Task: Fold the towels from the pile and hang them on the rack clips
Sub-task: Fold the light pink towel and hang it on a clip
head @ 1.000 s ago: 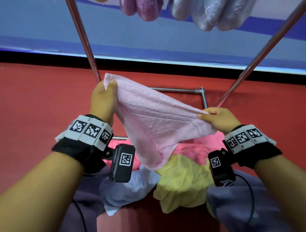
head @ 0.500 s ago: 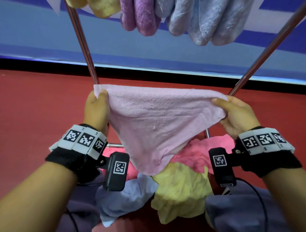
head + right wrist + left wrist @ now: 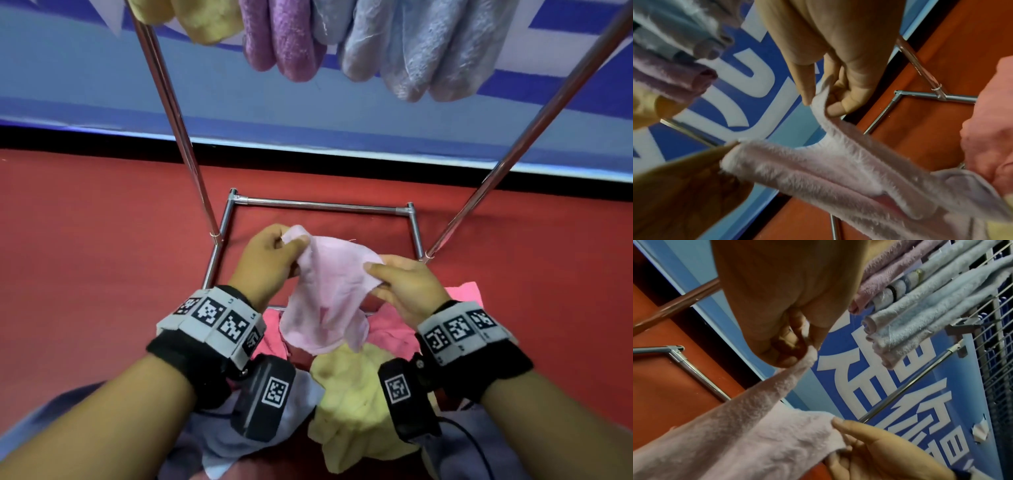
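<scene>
A pale pink towel (image 3: pixel 325 294) hangs slack between both hands above the pile. My left hand (image 3: pixel 270 260) pinches its upper left corner, seen close in the left wrist view as the towel corner (image 3: pixel 809 355) caught between thumb and fingers of the left hand (image 3: pixel 789 340). My right hand (image 3: pixel 400 284) pinches the other corner, thumb on top; the right wrist view shows that right hand (image 3: pixel 828 97) gripping the towel edge (image 3: pixel 822 104). The two corners are close together, with the towel drooping in folds. The pile below holds a yellow towel (image 3: pixel 356 404), a hot pink towel (image 3: pixel 394 332) and a light blue towel (image 3: pixel 294 407).
Folded towels hang at the top: yellow (image 3: pixel 202 20), purple (image 3: pixel 284 41), light blue (image 3: pixel 421 51). Two slanted chrome rack legs (image 3: pixel 178 120) (image 3: pixel 534 133) flank my hands, with the rack's base frame (image 3: pixel 322 205) on the red floor (image 3: pixel 85 260). A blue banner wall stands behind.
The hands have come down and moved together, so the towel that was stretched flat between them now sags in loose folds. The view tilted up, showing more of the hung towels.
</scene>
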`<state>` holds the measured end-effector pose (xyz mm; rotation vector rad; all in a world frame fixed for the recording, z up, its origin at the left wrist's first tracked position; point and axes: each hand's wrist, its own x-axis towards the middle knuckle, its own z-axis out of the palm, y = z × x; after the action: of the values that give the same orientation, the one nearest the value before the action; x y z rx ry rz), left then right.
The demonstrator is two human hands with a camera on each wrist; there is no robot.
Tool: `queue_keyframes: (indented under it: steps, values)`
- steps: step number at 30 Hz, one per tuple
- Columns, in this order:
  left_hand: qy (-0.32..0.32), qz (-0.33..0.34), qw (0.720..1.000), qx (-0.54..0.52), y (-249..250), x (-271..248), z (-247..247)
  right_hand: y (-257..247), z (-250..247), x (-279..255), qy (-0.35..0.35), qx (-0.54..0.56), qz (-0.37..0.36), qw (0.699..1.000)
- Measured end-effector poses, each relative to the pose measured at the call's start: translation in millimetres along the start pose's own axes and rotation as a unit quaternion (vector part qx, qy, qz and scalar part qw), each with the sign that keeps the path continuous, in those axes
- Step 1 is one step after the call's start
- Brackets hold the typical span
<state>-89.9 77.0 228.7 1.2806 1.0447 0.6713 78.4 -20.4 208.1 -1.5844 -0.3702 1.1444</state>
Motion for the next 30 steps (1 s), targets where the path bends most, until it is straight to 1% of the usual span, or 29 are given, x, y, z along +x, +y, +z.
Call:
queue_keyframes:
  steps: [3,6,8,10,16,18,22,26,27,28,30]
  values:
    - [-0.027,0.000,0.999,0.018,-3,-1,6,0,7,-3,-0.025,-0.032,-0.017,0.999]
    - [-0.073,-0.012,0.996,0.042,-6,-4,13,-2,13,-5,-0.030,-0.049,-0.036,0.998]
    - [-0.089,-0.017,0.995,0.052,-9,-6,17,-2,16,-4,-0.022,-0.076,-0.050,0.996]
    - [-0.089,-0.021,0.994,0.061,-11,-8,20,-1,18,-4,-0.017,-0.095,-0.060,0.994]
    - [-0.068,-0.022,0.994,0.082,-15,-8,26,2,25,-8,-0.034,-0.109,-0.084,0.990]
    - [-0.072,-0.023,0.993,0.095,-14,-8,26,3,28,-9,-0.038,-0.117,-0.093,0.988]
    - [-0.135,0.000,0.983,0.126,-8,-13,27,5,29,-12,-0.021,-0.092,-0.099,0.991]
    - [-0.206,-0.047,0.972,0.097,-2,-17,26,6,22,-8,-0.011,-0.115,-0.100,0.988]
    - [-0.207,-0.053,0.972,0.092,-2,-16,25,6,21,-7,-0.010,-0.128,-0.107,0.986]
    - [-0.193,-0.051,0.976,0.088,-2,-15,24,6,19,-5,-0.008,-0.143,-0.118,0.983]
    - [-0.140,-0.046,0.986,0.080,-2,-11,20,4,15,-2,-0.003,-0.170,-0.141,0.975]
